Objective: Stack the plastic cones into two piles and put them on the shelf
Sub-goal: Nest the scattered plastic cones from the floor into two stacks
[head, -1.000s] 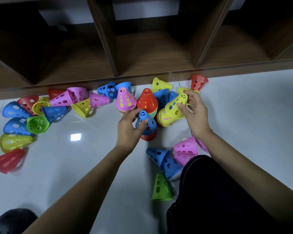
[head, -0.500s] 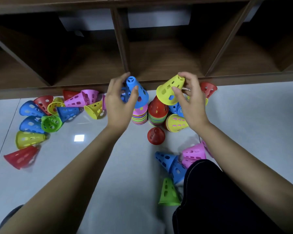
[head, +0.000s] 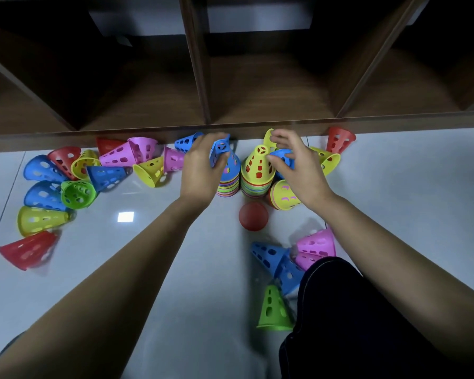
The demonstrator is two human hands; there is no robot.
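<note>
Two piles of nested plastic cones stand on the floor just before the shelf (head: 137, 132). A blue cone (head: 230, 166) tops the left pile (head: 226, 187), and my left hand (head: 200, 168) grips it near the tip. A yellow cone (head: 257, 166) sits on the right pile (head: 253, 187). My right hand (head: 298, 165) hovers at its right side, fingers spread and holding nothing. A red cone (head: 253, 216) stands alone in front of the piles. A yellow cone (head: 283, 198) lies under my right wrist.
Several loose cones lie at the left, among them a green one (head: 78, 194) and a red one (head: 25, 250). Blue (head: 268, 255), pink (head: 316, 242) and green (head: 274, 310) cones lie by my knee (head: 367, 324). A red cone (head: 340, 139) leans against the shelf.
Both hands carried a cone up and then down onto the piles: blue onto the left pile, yellow onto the right. My right hand has let go of the yellow cone.
</note>
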